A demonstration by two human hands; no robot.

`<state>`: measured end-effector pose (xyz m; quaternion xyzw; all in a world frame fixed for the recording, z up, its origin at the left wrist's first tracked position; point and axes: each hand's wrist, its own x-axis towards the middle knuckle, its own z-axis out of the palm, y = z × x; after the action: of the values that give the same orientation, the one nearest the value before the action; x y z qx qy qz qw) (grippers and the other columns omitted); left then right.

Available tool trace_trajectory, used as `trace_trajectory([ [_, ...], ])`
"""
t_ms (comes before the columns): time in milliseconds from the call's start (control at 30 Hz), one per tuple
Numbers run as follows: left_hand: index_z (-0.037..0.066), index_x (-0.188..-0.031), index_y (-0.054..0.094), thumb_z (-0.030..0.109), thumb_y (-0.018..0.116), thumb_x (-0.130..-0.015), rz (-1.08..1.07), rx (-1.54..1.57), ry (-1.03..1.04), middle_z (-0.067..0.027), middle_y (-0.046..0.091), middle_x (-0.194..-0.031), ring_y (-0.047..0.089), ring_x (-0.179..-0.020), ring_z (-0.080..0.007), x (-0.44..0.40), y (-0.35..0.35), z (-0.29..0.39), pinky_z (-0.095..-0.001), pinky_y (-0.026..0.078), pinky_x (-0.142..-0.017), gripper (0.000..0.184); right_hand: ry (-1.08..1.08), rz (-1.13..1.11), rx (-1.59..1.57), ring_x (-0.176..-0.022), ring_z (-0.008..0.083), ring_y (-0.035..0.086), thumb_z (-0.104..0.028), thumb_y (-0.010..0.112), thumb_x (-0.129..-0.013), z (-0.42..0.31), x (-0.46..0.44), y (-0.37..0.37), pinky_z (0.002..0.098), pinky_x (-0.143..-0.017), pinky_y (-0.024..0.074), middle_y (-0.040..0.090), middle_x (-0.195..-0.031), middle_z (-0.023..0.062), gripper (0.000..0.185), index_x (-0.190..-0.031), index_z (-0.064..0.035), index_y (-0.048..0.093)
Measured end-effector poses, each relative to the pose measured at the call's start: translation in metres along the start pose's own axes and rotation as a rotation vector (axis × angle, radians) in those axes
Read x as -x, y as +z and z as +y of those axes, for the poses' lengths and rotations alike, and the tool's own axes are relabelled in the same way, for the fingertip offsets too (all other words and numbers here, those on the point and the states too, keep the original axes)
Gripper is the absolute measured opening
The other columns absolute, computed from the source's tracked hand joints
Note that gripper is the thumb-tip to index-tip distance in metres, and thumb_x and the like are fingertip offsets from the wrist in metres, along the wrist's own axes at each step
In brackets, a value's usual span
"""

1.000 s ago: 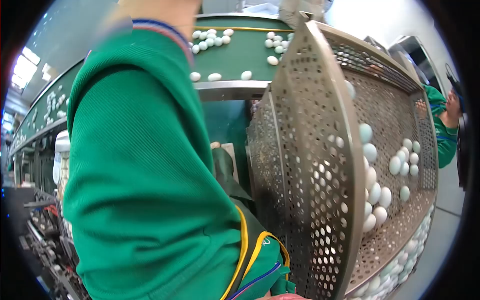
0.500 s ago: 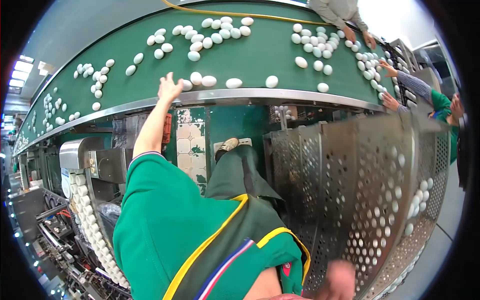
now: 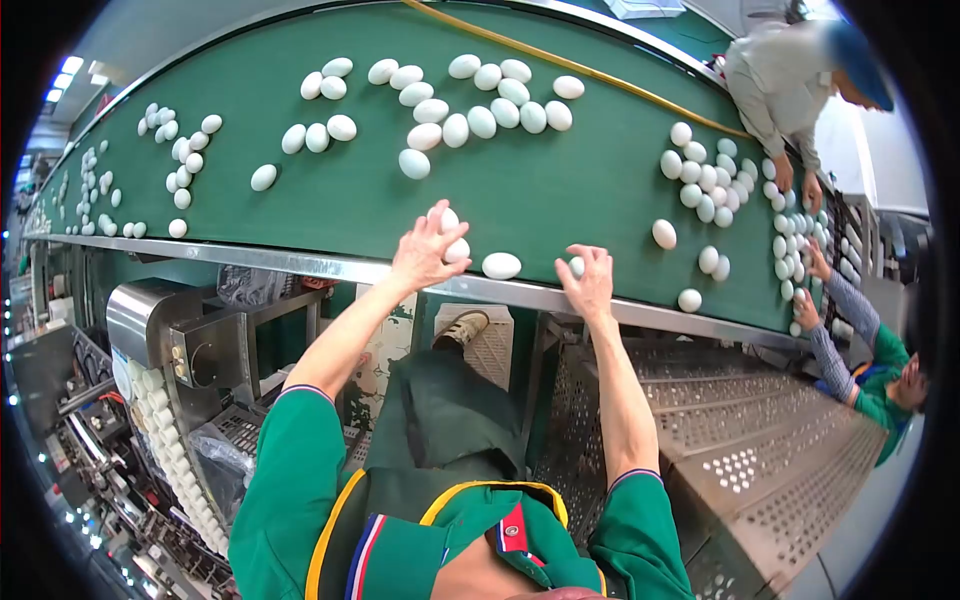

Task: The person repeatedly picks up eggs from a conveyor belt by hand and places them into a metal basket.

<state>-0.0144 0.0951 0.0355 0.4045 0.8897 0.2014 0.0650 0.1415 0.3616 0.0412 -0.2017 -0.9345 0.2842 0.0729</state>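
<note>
Pale eggs lie on the green conveyor belt (image 3: 590, 150). My left hand (image 3: 422, 256) is at the belt's near edge, its fingers curled around an upper egg (image 3: 450, 220) and a lower egg (image 3: 457, 250). To the right, my right hand (image 3: 590, 285) has thumb and fingers around another egg (image 3: 577, 266), which they partly hide. A loose egg (image 3: 501, 265) lies between my hands, touched by neither. Beyond my left hand is a loose cluster of eggs (image 3: 481, 122).
A metal rail (image 3: 520, 293) borders the belt's near side. A yellow hose (image 3: 580, 70) crosses its far side. Two co-workers' hands (image 3: 797, 190) (image 3: 812, 285) are among eggs at the right end. A perforated metal panel (image 3: 760, 430) stands at my right, machinery (image 3: 150, 320) at my left.
My right hand has risen from low beside my body to the belt and taken an egg. My left hand has come down around eggs near the rail. The view has shifted.
</note>
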Motion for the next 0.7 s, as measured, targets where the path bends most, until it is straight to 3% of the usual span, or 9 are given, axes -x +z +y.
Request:
trace_trajectory([
  [100,0.02,-0.112,0.058,0.04,0.075,-0.064,0.065,0.011,-0.035,-0.0194,0.033,-0.138,0.059,-0.091,-0.0362,-0.009,0.012,0.007,-0.0461,0.056,-0.069,0.054,-0.148,-0.148,-0.06,-0.094,0.0311,0.052,-0.034,0.073,-0.074,-0.023,-0.004,0.02,0.0435,-0.079,0.0483,0.054,-0.1,0.011,0.039,-0.105,-0.0124,0.061],
  [267,0.014,-0.102,0.061,0.041,0.073,-0.063,-0.126,0.064,-0.113,-0.0245,0.034,-0.135,0.065,-0.078,-0.0387,-0.022,-0.008,0.007,-0.0462,0.056,-0.066,0.048,-0.219,-0.313,0.109,-0.093,0.0306,0.057,-0.04,0.073,-0.071,-0.085,-0.019,0.041,0.0441,-0.068,0.0531,0.06,-0.093,0.011,0.048,-0.106,-0.0096,0.059],
  [333,0.012,-0.097,0.063,0.041,0.073,-0.063,-0.216,0.025,-0.139,-0.0251,0.034,-0.135,0.066,-0.077,-0.0386,-0.018,-0.02,0.003,-0.0453,0.056,-0.07,0.046,-0.167,-0.426,0.1,-0.091,0.0319,0.058,-0.04,0.073,-0.071,-0.097,-0.029,0.049,0.0454,-0.068,0.0529,0.062,-0.091,0.0135,0.048,-0.104,-0.0074,0.058],
  [400,0.013,-0.098,0.064,0.041,0.075,-0.063,-0.176,0.033,-0.309,-0.0228,0.036,-0.133,0.065,-0.078,-0.0385,-0.01,-0.031,-0.005,-0.0458,0.056,-0.071,0.046,-0.142,-0.484,0.057,-0.086,0.0351,0.062,-0.04,0.074,-0.07,-0.102,-0.038,0.055,0.0474,-0.071,0.0525,0.064,-0.09,0.0179,0.05,-0.099,-0.0034,0.058],
  [467,0.014,-0.095,0.065,0.041,0.077,-0.062,-0.063,0.099,-0.493,-0.0184,0.037,-0.131,0.065,-0.079,-0.0375,-0.006,-0.036,-0.014,-0.0461,0.055,-0.072,0.044,0.051,-0.604,-0.026,-0.086,0.036,0.063,-0.039,0.074,-0.069,-0.107,-0.054,0.05,0.0472,-0.072,0.0523,0.063,-0.091,0.0185,0.051,-0.1,-0.0023,0.058],
  [533,0.015,-0.095,0.064,0.04,0.077,-0.061,-0.017,0.113,-0.515,-0.0176,0.038,-0.129,0.064,-0.08,-0.0373,-0.007,-0.036,-0.016,-0.0463,0.055,-0.071,0.044,0.133,-0.617,-0.173,-0.085,0.0377,0.065,-0.039,0.075,-0.067,-0.108,-0.072,0.044,0.0463,-0.075,0.0518,0.063,-0.087,0.0194,0.054,-0.102,-0.0009,0.057],
  [700,0.015,-0.092,0.064,0.035,0.078,-0.059,0.026,0.155,-0.583,-0.0169,0.039,-0.125,0.062,-0.082,-0.0379,-0.013,-0.039,-0.008,-0.0477,0.054,-0.069,0.041,-0.291,-0.3,-0.086,-0.094,0.0364,0.059,-0.03,0.077,-0.065,-0.133,-0.144,0.057,0.0471,-0.073,0.0531,0.042,-0.127,0.0194,0.049,-0.104,-0.0074,0.056],
])
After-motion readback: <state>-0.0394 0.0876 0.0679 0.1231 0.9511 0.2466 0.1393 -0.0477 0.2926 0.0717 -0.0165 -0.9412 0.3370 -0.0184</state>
